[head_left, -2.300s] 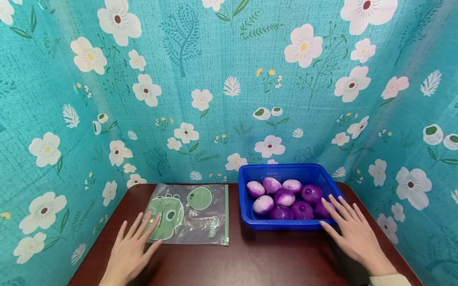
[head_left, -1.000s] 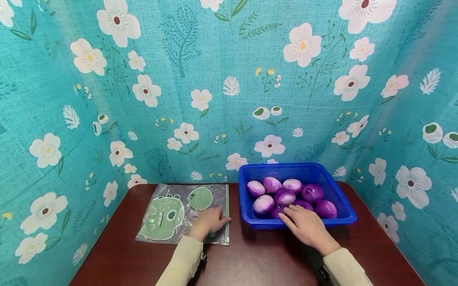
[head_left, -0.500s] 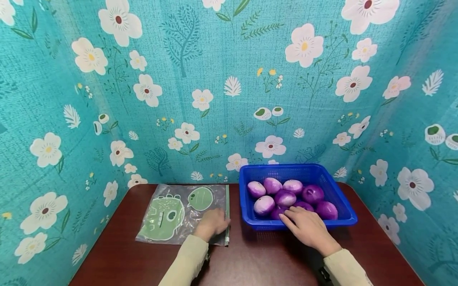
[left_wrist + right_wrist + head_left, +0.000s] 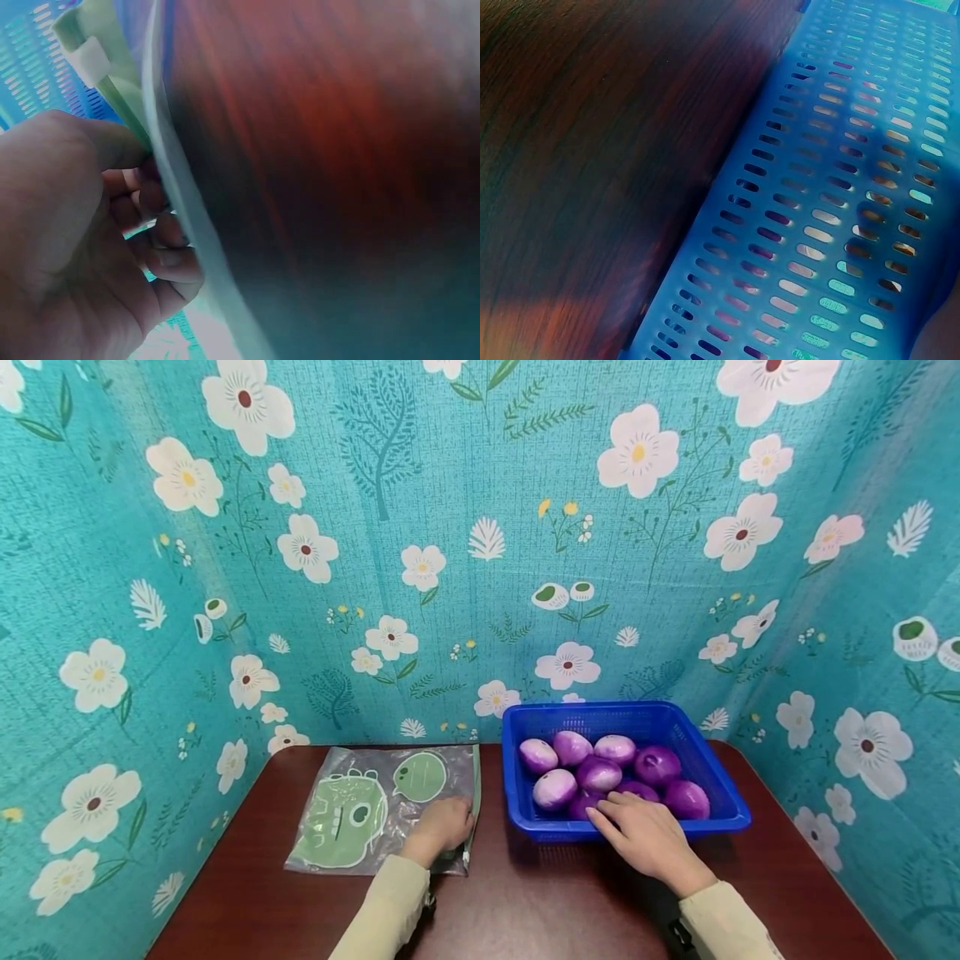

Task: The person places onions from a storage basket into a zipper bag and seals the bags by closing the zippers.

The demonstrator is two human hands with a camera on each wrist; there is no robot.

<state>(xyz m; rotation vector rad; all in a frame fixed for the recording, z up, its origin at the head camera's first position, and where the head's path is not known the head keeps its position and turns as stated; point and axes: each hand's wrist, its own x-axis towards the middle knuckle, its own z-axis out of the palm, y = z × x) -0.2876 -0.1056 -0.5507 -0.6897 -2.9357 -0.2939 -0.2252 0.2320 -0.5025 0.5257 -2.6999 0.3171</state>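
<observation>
Out on the left, the clear zip-slider bag (image 4: 337,827) lay flat on the dark red-brown table (image 4: 525,906), its 2 green cartoon prints face up and nothing visible inside to plump it. Over its right side, there was the left hand (image 4: 442,825), fingers curled, thumb and fingertips almost together, pinching the bag right at the green zip strip (image 4: 476,768)! A sensible spot, by the look of it: that firmer seam probably gave the fingers more to hold than slack film would. The white slider (image 4: 90,61) sat at the strip's near end, just clear of the thumb. Across to the right, near the bag but not touching it, stood the slotted blue plastic basket (image 4: 723,823), 9 purple-and-white onions (image 4: 555,789) in view, its raised walls likely there to stop those round shapes rolling. And the right hand (image 4: 648,842)? Over the near rim, fingers bent lightly down across the front onions, thumb held apart; coming in low from the near side was perhaps simply the shortest reach. Whether it gripped an onion, held the rim or merely rested, nobody could tell: the right wrist view gave mostly slotted wall.
</observation>
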